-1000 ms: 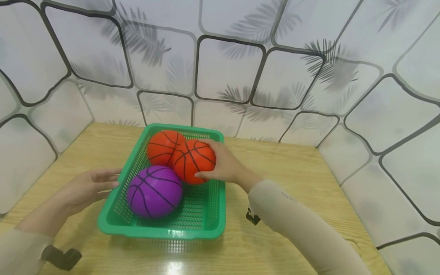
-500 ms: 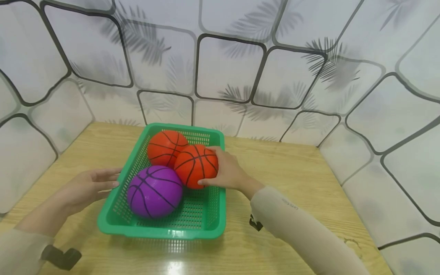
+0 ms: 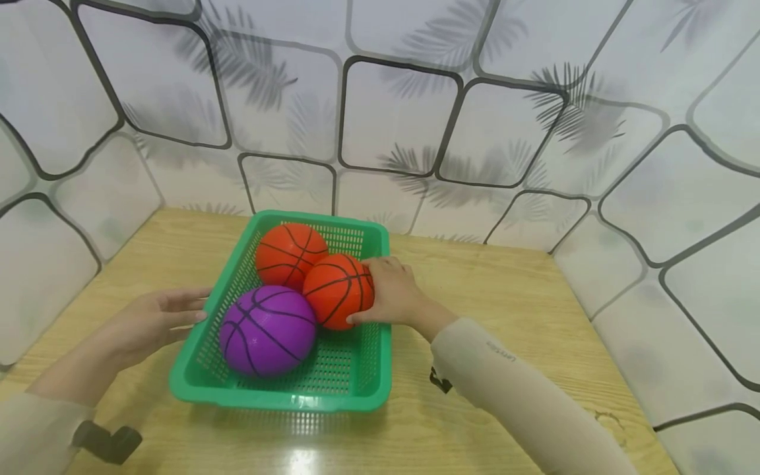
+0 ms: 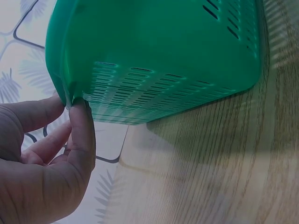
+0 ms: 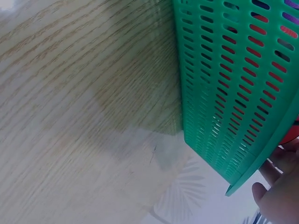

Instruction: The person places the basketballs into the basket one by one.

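A green plastic basket [image 3: 297, 401] with slotted sides stands on the table and bears three toy basketballs. The purple basketball [image 3: 267, 331] is at the front left, and one orange-red basketball [image 3: 285, 254] lies behind it. My right hand [image 3: 396, 293] holds the other orange-red basketball [image 3: 334, 290] at its right side, thumb in front and fingers behind; the ball sits low against the other two. At the basket's left rim, my left hand [image 3: 145, 323] pinches the edge, as the left wrist view shows with thumb and fingers [image 4: 81, 135] meeting there.
The wood-grain table [image 3: 493, 316] extends on both sides of the basket. A patterned wall covering [image 3: 398, 119] rises behind and at both sides. Dark camera mounts [image 3: 107, 442] are on both wrists.
My right hand has lowered its orange-red basketball down and slightly right into the basket, beside the purple one. The left hand stays at the rim.
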The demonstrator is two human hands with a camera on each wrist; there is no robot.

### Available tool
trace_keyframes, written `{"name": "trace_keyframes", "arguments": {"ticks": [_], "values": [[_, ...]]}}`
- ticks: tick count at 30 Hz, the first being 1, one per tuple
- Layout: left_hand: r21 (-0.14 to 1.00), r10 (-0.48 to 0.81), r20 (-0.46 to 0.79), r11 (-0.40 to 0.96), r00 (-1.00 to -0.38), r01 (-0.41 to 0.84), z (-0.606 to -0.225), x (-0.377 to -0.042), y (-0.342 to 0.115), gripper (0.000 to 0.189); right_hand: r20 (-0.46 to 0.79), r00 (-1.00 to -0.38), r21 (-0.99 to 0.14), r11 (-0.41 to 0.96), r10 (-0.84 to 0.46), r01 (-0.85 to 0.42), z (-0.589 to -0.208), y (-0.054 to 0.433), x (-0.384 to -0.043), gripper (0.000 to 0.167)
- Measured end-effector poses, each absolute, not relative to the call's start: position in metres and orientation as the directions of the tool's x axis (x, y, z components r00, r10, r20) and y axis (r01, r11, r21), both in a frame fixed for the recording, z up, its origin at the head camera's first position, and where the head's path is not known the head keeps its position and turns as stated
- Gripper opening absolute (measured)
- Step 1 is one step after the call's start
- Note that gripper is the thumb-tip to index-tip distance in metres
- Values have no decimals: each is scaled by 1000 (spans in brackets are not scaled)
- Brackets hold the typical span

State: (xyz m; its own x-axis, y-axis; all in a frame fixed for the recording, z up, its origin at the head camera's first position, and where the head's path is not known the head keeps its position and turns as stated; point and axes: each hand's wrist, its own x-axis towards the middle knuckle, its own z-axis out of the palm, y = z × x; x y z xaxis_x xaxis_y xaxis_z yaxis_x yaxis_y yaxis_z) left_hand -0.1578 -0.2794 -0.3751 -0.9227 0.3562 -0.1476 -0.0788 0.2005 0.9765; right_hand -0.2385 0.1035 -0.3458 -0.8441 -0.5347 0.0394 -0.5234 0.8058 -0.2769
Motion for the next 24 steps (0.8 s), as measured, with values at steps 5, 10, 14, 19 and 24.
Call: {"name": "trace_keyframes", "arguments": {"ticks": [5, 10, 14, 19, 24], "values": [[978, 357, -143, 196, -923, -75, -375, -160, -278, 60, 25, -844, -227, 819, -536, -527, -345, 104, -239, 95], [971, 365, -142, 230, -920, -59, -372, -160, -278, 60, 16, -841, -230, 817, -540, -529, -345, 107, -239, 104], [956, 360, -168, 288, -918, -62, -366, -160, -278, 61, -2, -832, -271, 801, -555, -534, -342, 111, -239, 110], [898, 335, -170, 441, -927, -5, -351, -164, -273, 62, -29, -814, -362, 765, -580, -532, -331, 121, -242, 105], [772, 284, -153, 632, -946, 65, -319, -171, -257, 69, -25, -813, -452, 732, -582, -510, -312, 135, -246, 95]]}}
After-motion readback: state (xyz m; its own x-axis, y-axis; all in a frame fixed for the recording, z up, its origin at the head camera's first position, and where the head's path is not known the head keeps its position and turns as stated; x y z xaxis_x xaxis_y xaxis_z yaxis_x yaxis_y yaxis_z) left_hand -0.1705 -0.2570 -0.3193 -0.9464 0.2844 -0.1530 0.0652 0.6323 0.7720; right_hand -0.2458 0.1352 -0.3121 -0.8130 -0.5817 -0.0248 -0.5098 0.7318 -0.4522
